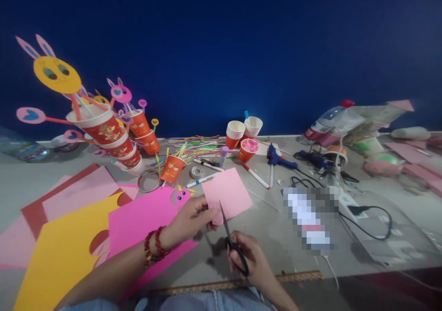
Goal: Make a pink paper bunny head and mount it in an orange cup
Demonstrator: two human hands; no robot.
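My left hand, with a red bead bracelet at the wrist, pinches the lower left corner of a light pink paper square. Fingers of my right hand are in the black handles of a pair of scissors. The scissor blades point up and away from me, at the lower edge of the paper close to my left fingertips. Faint drawn lines show on the paper near that corner. Whether the blades are parted is hard to tell.
Coloured sheets, yellow and magenta, cover the left side. Stacked cups with paper rabbit faces stand behind them. Markers, a tape roll and cups lie beyond the paper. Glue guns, cables and a blurred-out device sit right.
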